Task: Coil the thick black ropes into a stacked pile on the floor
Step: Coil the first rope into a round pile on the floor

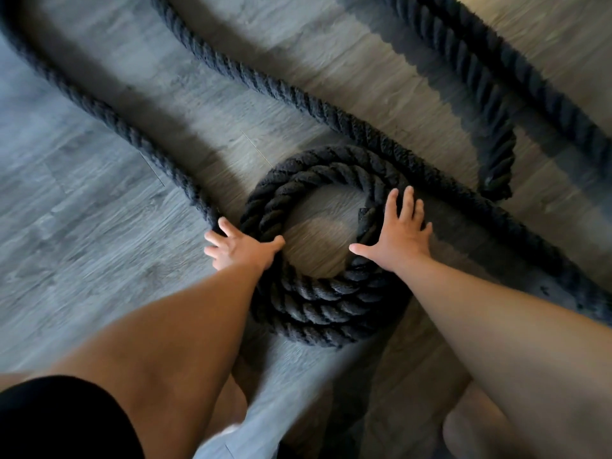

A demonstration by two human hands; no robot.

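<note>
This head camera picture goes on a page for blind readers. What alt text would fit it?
Two bare arms reach down to a small coil of thick black rope on a grey wood floor, the left hand and the right hand spread open on its two sides. Beyond the coil, loose rope trails away across the floor.

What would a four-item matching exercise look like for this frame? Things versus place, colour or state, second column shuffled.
Things:
1. left hand
2. right hand
3. coil
4. floor

Place, colour or state:
A. grey wood-look planks
B. flat on the coil's right side, fingers spread
C. black, wound in rings
D. at the coil's left outer edge

Pairs: 1-D, 2-B, 3-C, 4-A
</note>
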